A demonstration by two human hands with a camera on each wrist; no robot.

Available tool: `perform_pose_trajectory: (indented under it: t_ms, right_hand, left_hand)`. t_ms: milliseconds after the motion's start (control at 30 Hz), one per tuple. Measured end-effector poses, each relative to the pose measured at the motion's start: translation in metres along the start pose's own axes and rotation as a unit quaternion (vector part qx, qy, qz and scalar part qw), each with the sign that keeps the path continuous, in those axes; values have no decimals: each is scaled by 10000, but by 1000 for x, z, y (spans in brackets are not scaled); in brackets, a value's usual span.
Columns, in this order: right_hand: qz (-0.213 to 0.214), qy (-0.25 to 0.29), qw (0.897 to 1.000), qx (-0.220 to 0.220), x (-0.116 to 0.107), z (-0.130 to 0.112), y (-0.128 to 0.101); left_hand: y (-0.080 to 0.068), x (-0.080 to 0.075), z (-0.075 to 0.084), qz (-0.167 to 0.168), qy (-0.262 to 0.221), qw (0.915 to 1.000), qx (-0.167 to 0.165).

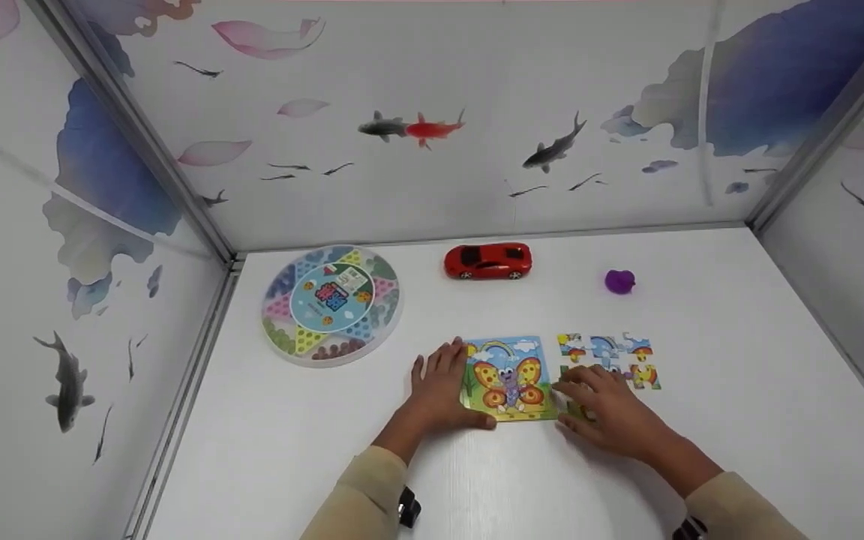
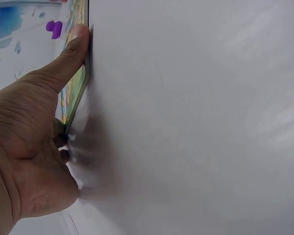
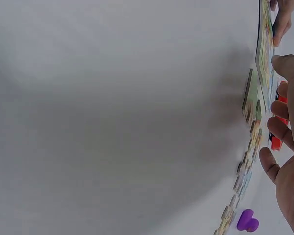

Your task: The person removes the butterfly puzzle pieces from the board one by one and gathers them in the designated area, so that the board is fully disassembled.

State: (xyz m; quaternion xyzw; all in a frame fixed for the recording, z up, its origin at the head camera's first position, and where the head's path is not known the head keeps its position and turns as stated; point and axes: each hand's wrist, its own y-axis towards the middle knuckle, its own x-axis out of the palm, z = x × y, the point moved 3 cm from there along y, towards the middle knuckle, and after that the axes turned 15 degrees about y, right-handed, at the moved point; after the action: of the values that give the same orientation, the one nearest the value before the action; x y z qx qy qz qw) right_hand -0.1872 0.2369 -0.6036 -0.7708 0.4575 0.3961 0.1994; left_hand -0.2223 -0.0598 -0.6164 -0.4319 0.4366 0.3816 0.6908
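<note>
Both hands hold the puzzle board [image 1: 508, 379]: left hand [image 1: 441, 384] flat on its edge, right hand [image 1: 608, 409] fingers relaxed beside loose pieces [image 1: 612, 358], which a careless slide could scatter.

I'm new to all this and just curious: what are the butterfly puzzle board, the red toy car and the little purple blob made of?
The puzzle board looks like printed card or thin wood: flat, matte, with a thin edge in the wrist views. The red toy car seems glossy hard plastic, with highlights on its roof. The purple blob looks like soft putty or rubber, but it is too small to be sure.
</note>
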Motion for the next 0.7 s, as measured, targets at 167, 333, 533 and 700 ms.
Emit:
perform_pose_trajectory:
  t_ms: [167, 333, 533, 700]
  right_hand:
    - [-219, -236, 9995, 35, 13, -12, 23]
    - [-453, -108, 9989, -6, 26, -23, 43]
    - [-608, -215, 9977, -205, 36, -35, 58]
    - [-623, -167, 9977, -216, 40, -40, 62]
  left_hand:
    - [0, 0, 1, -33, -2, 10000, -25]
    - [0, -1, 2, -37, -20, 10000, -31]
    - [1, -2, 1, -6, 140, 9999, -75]
    - [2, -2, 1, -28, 187, 9998, -79]
